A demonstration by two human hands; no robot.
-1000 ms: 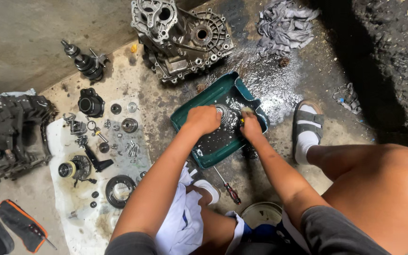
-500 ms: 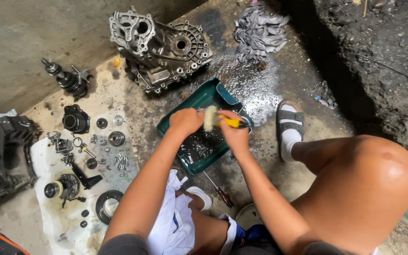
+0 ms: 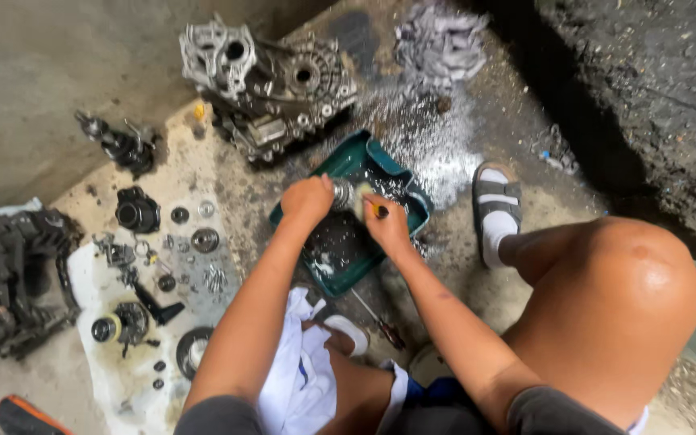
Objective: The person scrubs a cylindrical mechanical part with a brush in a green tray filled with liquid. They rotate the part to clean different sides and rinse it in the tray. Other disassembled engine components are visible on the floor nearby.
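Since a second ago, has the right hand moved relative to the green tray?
Yes. The right hand has shifted from the green tray's right rim inward over its middle, closer to the left hand holding the metal part.

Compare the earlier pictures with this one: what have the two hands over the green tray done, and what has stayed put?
The right hand lifted the yellow-handled brush clear half a second ago, and has now brought it back down against the metal part. The left hand kept its grip on that part over the green tray. The engine casing and loose parts stayed put.
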